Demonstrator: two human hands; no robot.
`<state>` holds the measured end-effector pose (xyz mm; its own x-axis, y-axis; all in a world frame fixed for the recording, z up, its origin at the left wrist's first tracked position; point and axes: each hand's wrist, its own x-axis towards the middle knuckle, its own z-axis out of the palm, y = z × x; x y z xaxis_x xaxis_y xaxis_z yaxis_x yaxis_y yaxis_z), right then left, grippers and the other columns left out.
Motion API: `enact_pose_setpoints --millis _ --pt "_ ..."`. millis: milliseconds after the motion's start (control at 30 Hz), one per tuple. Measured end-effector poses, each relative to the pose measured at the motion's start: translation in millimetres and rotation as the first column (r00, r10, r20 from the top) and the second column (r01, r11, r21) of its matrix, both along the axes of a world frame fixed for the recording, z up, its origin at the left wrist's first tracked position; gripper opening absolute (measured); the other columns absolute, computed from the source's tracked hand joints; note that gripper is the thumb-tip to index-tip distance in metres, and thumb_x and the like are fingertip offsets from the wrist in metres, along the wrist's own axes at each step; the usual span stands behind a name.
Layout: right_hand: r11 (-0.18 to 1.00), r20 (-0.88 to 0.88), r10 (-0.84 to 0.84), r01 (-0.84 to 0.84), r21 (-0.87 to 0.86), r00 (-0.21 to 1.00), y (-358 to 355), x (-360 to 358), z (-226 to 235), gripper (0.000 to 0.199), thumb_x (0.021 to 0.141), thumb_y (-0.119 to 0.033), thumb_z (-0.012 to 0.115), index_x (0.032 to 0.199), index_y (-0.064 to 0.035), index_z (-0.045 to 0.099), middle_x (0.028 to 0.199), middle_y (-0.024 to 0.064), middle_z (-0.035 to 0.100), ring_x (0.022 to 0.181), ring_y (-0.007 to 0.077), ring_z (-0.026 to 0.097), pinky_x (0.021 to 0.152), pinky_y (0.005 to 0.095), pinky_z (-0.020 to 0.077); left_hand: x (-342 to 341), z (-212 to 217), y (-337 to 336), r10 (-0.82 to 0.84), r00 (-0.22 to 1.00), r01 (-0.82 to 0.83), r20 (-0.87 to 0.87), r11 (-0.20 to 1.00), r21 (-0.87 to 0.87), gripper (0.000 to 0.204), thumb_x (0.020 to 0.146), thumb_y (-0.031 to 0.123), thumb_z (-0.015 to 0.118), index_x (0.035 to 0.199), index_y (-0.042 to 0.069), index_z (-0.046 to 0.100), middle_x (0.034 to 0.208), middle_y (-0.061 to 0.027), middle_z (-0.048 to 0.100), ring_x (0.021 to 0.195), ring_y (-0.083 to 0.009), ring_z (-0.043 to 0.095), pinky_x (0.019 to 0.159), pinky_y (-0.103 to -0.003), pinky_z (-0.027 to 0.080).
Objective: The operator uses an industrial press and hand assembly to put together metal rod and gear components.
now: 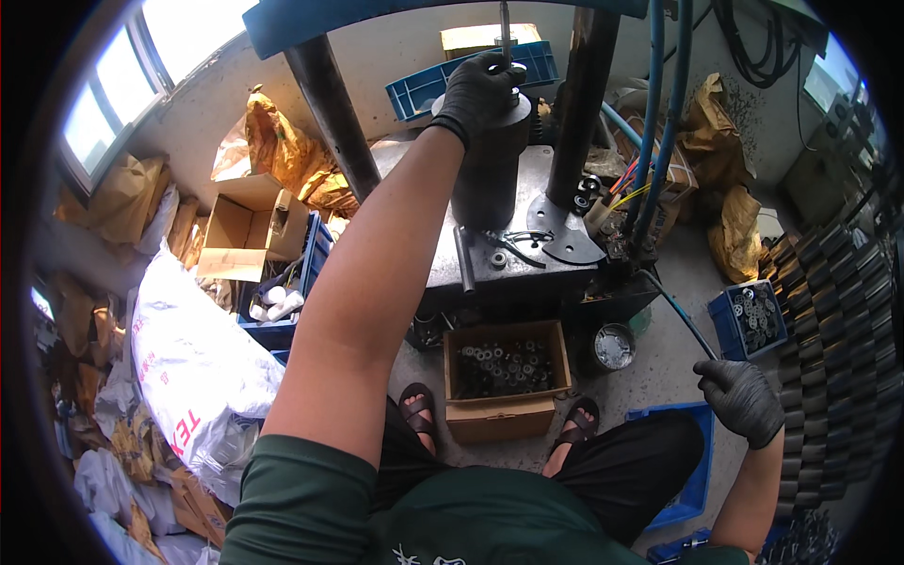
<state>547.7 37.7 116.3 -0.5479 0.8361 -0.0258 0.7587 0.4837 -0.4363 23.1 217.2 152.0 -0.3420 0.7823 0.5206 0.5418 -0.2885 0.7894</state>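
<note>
My left hand (476, 94), in a dark glove, reaches to the top of a thick grey metal cylinder (485, 184) on the press. Its fingers are closed at a small shiny metal part (518, 68), mostly hidden by the glove, right by the lower end of a thin vertical rod (506, 28). On the right, my gloved right hand (744, 403) is closed around the lower end of a slanted lever (680, 311). A loose metal bar (465, 259), a small ring (498, 259) and a slotted plate (565, 234) lie on the press table (428, 217).
Dark press columns (330, 113) flank the cylinder. Below stands a cardboard box (499, 414) of small metal rings, with a round can (614, 348) beside it. A blue bin (746, 320) of parts is at right, near stacked metal pieces (829, 348). A white sack (198, 367) leans at left.
</note>
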Motion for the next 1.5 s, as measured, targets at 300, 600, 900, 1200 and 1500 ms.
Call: enact_pose_setpoints --millis 300,600,900,1200,1500 --pt "1.000 -0.028 -0.024 0.023 -0.005 0.999 -0.9 -0.4 4.2 0.032 0.087 -0.014 0.065 0.114 0.0013 0.073 0.094 0.0260 0.072 0.092 0.0387 0.073 0.084 0.0428 0.0586 8.8 2.5 -1.8 -0.031 0.996 0.032 0.079 0.999 -0.005 0.039 0.091 0.025 0.083 0.123 0.005 0.071 0.087 -0.0046 0.072 0.075 -0.0107 0.068 0.071 -0.027 0.059" --pt "0.997 -0.053 -0.022 0.026 0.071 0.998 1.4 -2.8 3.6 0.031 0.088 -0.012 0.063 0.114 0.0011 0.073 0.093 0.0252 0.073 0.091 0.0387 0.073 0.084 0.0428 0.0584 -0.9 -3.4 8.5 -0.078 0.992 0.074 0.102 0.996 0.042 0.037 0.091 0.020 0.082 0.121 0.003 0.070 0.084 -0.0052 0.070 0.072 -0.0115 0.067 0.066 -0.027 0.058" --pt "0.996 0.166 0.045 -0.030 -0.088 0.985 4.8 -2.5 6.9 0.027 0.090 -0.006 0.063 0.114 0.0029 0.072 0.100 0.0224 0.074 0.095 0.0378 0.073 0.084 0.0430 0.0580 0.0 -3.2 7.9 -0.115 0.983 0.112 0.140 0.993 0.030 0.033 0.092 0.016 0.080 0.120 0.002 0.069 0.081 -0.0049 0.067 0.068 -0.0117 0.064 0.064 -0.027 0.058" --pt "0.700 -0.215 0.036 0.129 0.703 0.976 54.9 -33.5 38.5 0.019 0.096 -0.004 0.064 0.113 0.0017 0.072 0.101 0.0207 0.073 0.093 0.0348 0.072 0.085 0.0393 0.0565 -7.6 -6.8 17.9 -0.129 0.991 0.127 0.025 0.991 0.049 0.040 0.092 0.018 0.080 0.125 0.002 0.065 0.089 -0.0074 0.070 0.074 -0.0121 0.068 0.068 -0.026 0.059" --pt "0.628 -0.269 -0.169 0.314 0.712 0.948 199.2 -78.9 100.2 0.032 0.097 -0.033 0.062 0.117 -0.0123 0.074 0.110 0.0179 0.073 0.102 0.0365 0.071 0.089 0.0445 0.0565 -10.3 -0.4 6.7 -0.023 0.984 0.026 -0.178 1.000 0.017 0.047 0.089 0.022 0.082 0.129 0.004 0.065 0.093 -0.0055 0.071 0.080 -0.0083 0.069 0.073 -0.024 0.058"
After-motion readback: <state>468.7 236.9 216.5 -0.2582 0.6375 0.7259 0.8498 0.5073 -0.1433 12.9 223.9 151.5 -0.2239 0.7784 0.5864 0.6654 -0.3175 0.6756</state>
